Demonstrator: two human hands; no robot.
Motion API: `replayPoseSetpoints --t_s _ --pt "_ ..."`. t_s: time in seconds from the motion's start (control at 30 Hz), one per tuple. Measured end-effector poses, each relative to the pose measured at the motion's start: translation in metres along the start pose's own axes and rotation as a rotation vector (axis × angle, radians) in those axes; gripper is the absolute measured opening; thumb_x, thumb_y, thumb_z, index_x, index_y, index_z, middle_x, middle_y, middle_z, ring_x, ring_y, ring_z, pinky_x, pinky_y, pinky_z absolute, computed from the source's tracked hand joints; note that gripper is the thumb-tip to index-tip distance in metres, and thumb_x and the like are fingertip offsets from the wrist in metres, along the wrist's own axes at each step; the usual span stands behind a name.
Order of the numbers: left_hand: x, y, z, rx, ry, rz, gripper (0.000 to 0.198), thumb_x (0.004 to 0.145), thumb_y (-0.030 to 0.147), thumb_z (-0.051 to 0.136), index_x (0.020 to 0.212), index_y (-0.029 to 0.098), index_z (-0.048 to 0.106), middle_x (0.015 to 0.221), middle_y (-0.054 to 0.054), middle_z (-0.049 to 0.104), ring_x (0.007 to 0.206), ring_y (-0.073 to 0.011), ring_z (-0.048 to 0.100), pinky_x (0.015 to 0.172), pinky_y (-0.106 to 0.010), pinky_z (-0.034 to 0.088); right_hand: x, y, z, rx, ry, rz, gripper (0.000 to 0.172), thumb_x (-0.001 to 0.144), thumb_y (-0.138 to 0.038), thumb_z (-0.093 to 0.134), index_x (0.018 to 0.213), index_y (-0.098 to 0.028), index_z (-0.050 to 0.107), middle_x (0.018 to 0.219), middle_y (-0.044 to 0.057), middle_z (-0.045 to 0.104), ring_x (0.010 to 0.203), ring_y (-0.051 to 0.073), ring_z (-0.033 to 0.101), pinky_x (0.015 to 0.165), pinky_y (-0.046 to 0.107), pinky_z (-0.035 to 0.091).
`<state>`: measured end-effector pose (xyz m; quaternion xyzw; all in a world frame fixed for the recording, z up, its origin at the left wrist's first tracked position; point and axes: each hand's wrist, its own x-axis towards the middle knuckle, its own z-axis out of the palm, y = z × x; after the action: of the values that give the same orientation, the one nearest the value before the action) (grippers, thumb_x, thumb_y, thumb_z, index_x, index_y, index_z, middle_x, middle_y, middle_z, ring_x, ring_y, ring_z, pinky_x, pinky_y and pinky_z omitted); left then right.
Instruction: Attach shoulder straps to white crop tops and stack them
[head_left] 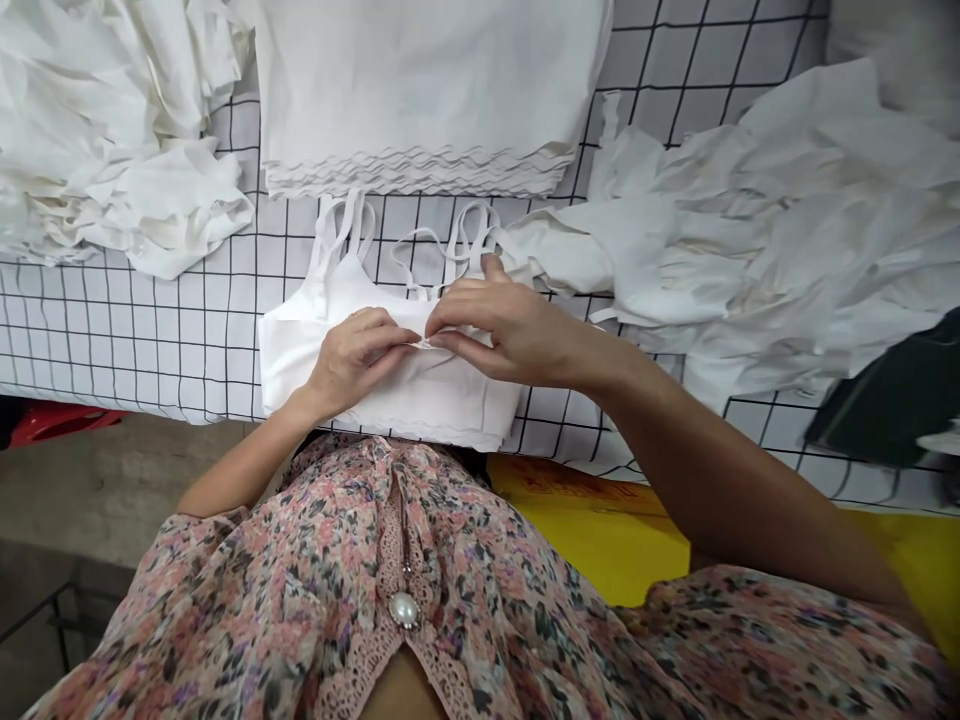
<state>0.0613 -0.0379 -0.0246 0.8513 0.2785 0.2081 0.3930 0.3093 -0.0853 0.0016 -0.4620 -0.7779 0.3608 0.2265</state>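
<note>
A white bralette (390,390) with thin double straps lies flat on the grid-patterned table cover (180,340), its straps pointing away from me. My left hand (356,362) rests on its front and pinches the upper edge at the middle. My right hand (502,335) pinches the same edge from the other side, with the fingertips of both hands almost meeting. A small fold of white fabric sits between them. The lower hem of the bralette has a scalloped edge.
A neat stack of white scallop-edged garments (420,100) lies just beyond the straps. Loose white fabric heaps (112,130) sit at the far left, and more (750,230) spread at the right. A dark cloth (892,400) lies at the right edge, and yellow sheeting (592,530) shows below the table.
</note>
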Motion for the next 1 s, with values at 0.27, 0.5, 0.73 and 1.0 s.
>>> replayPoseSetpoints --t_s 0.27,0.5,0.73,1.0 --pt "0.003 0.007 -0.006 -0.187 -0.034 0.029 0.012 0.103 0.03 0.069 0.101 0.022 0.077 0.086 -0.002 0.069 0.077 -0.0126 0.065 0.069 -0.026 0.05 0.002 -0.004 -0.013 0.012 -0.162 -0.035 0.022 0.102 -0.028 0.047 0.092 -0.023 0.066 0.088 0.005 0.066 0.092 0.023 0.054 0.109 0.057 0.037" --pt "0.008 0.007 -0.012 -0.137 -0.083 0.112 0.008 0.102 0.023 0.069 0.099 0.02 0.076 0.084 -0.001 0.068 0.076 -0.0125 0.063 0.069 -0.026 0.049 0.015 -0.009 -0.02 0.029 -0.285 -0.052 0.023 0.101 -0.022 0.042 0.09 -0.019 0.063 0.085 0.007 0.064 0.094 0.022 0.047 0.106 0.053 0.032" --pt "0.01 0.006 -0.012 -0.117 -0.095 0.147 0.007 0.102 0.02 0.068 0.1 0.019 0.075 0.084 -0.001 0.067 0.077 -0.013 0.063 0.069 -0.026 0.049 0.021 -0.008 -0.026 0.024 -0.343 -0.055 0.021 0.099 -0.017 0.044 0.088 -0.019 0.062 0.083 0.005 0.06 0.092 0.021 0.048 0.101 0.046 0.032" --pt "0.01 0.005 -0.015 -0.11 -0.14 0.13 0.009 0.103 0.024 0.067 0.101 0.021 0.075 0.085 -0.002 0.068 0.08 -0.0146 0.064 0.072 -0.028 0.052 0.023 -0.007 -0.028 0.001 -0.368 -0.068 0.022 0.099 -0.018 0.045 0.085 -0.02 0.062 0.079 0.005 0.06 0.093 0.022 0.05 0.101 0.046 0.033"
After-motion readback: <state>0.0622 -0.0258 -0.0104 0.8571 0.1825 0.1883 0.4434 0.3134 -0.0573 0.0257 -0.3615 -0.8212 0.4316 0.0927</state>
